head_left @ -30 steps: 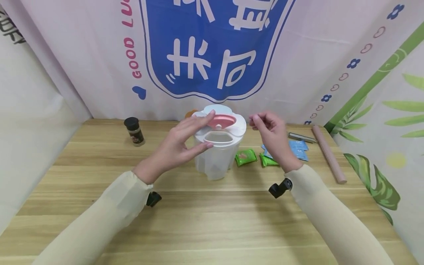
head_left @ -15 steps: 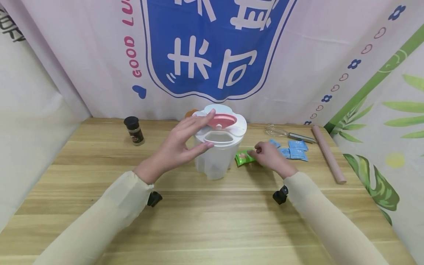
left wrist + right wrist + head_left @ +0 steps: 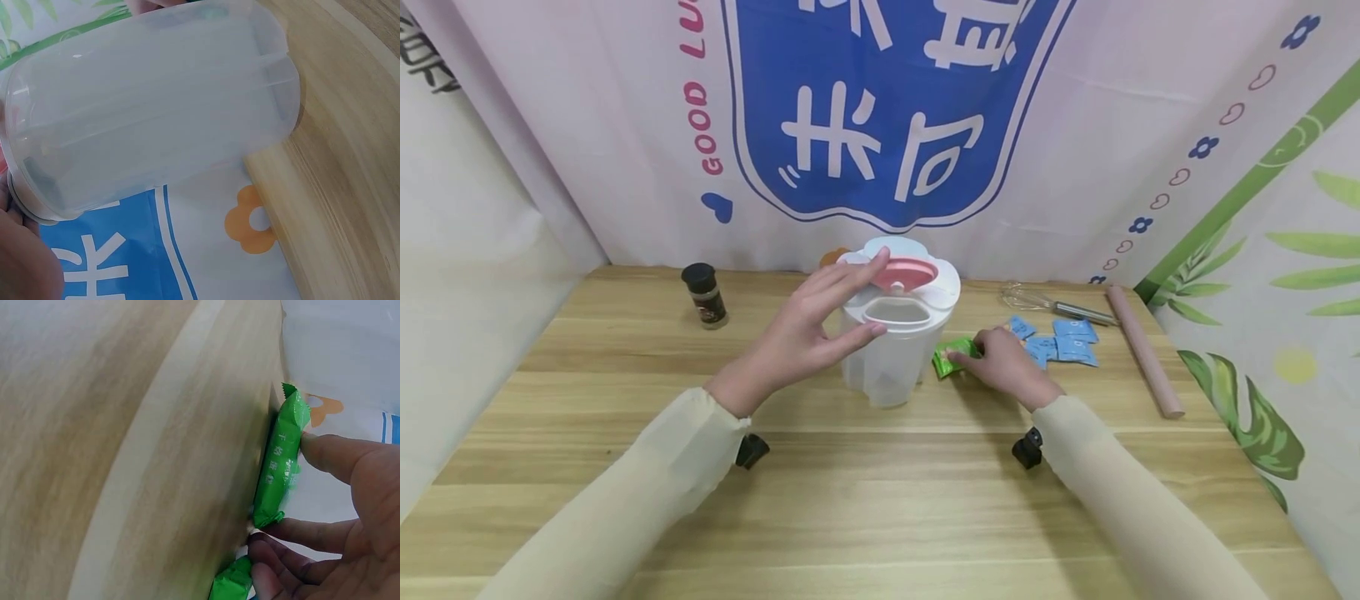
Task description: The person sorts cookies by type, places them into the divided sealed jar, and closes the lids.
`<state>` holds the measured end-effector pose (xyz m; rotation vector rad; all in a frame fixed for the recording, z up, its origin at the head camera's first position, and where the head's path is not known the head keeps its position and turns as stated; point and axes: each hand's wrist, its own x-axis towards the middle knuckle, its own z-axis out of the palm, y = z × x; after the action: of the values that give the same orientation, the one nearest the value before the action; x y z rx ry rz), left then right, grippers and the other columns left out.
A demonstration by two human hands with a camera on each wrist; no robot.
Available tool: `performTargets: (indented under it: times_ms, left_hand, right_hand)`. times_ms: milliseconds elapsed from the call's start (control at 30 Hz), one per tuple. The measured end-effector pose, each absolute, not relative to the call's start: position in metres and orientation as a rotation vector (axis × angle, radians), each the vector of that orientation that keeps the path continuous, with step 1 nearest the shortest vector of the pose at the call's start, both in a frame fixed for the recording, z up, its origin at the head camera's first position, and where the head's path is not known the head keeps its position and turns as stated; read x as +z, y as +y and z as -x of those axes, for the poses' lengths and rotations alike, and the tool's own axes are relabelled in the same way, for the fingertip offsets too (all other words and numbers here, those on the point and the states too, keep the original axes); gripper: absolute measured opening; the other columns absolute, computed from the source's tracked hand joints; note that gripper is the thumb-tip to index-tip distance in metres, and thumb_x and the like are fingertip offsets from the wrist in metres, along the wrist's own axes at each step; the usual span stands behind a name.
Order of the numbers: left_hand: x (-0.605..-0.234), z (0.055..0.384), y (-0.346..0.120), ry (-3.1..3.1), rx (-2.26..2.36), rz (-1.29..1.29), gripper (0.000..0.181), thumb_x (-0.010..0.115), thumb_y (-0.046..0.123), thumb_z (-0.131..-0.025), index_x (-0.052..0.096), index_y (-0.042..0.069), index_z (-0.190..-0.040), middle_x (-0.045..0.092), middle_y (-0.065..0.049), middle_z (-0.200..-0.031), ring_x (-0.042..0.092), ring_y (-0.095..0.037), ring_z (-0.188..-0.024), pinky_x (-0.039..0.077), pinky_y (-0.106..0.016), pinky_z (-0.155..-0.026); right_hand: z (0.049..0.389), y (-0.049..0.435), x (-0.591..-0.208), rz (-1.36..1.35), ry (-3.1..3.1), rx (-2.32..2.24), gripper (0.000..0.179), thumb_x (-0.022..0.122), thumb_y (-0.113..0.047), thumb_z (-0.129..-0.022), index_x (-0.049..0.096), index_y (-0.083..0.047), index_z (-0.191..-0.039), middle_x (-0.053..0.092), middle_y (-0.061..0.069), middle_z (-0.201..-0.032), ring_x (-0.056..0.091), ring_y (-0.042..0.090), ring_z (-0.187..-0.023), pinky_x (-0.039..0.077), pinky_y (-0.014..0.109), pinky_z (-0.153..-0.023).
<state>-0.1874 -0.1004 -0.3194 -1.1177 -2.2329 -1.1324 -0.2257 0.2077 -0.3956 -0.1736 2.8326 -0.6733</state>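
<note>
A clear plastic storage container point(image 3: 887, 367) with a white lid point(image 3: 943, 287) stands upright near the back of the table. Its pink flap point(image 3: 912, 273) is raised over an opening at the front. My left hand point(image 3: 805, 329) holds the lid from the left, thumb on the front rim and fingers beside the flap. To the container's right, my right hand point(image 3: 1003, 362) grips a green wrapped snack packet point(image 3: 278, 462), thumb on its face and a finger at its end. A second green packet point(image 3: 231, 582) lies beneath the curled fingers, hidden in the head view.
Several blue sachets point(image 3: 1075, 340) lie right of the right hand. Behind them are a wire whisk point(image 3: 1067, 308) and a pink rolling pin point(image 3: 1144, 352). A black-capped spice jar point(image 3: 705, 296) stands at the back left, with a printed curtain point(image 3: 647, 167) behind the table point(image 3: 880, 500).
My right hand has come down from beside the lid to the table and moved left onto the nearer green packet. My left hand has stayed on the lid.
</note>
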Motion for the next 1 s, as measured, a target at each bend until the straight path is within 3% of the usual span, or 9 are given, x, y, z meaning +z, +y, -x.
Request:
performTargets:
  times_ms: [333, 667, 1000]
  left_hand:
    - [-0.321, 0.188, -0.097, -2.226, -1.135, 1.115, 0.08, 0.083, 0.017, -0.091, 0.043, 0.011, -0.16, 0.067, -0.01, -0.143, 0.053, -0.029, -0.143, 0.04, -0.053, -0.125]
    - [-0.323, 0.186, -0.102, -2.215, -1.113, 1.085, 0.082, 0.084, 0.014, -0.089, 0.043, 0.009, -0.16, 0.065, -0.014, -0.145, 0.057, -0.032, -0.137, 0.045, -0.055, -0.12]
    - [-0.324, 0.186, -0.099, -2.213, -1.116, 1.097, 0.082, 0.084, 0.014, -0.089, 0.043, 0.01, -0.16, 0.064, -0.013, -0.147, 0.056, -0.031, -0.139, 0.045, -0.055, -0.121]
  right_hand:
    - [0.224, 0.207, -0.401, 0.196, 2.891, -0.705, 0.038, 0.07, -0.042, -0.1, 0.063, -0.005, -0.099, 0.054, 0.005, -0.081, 0.049, 0.019, -0.075, 0.042, 0.028, -0.062]
    - [0.221, 0.198, -0.4, 0.242, 2.963, -0.703, 0.044, 0.072, -0.038, -0.1, 0.064, 0.002, -0.115, 0.06, 0.009, -0.084, 0.05, 0.021, -0.078, 0.042, 0.029, -0.062]
    - [0.219, 0.203, -0.404, 0.286, 2.954, -0.875, 0.052, 0.073, -0.027, -0.1, 0.054, 0.004, -0.137, 0.064, 0.02, -0.116, 0.058, 0.028, -0.099, 0.054, 0.04, -0.083]
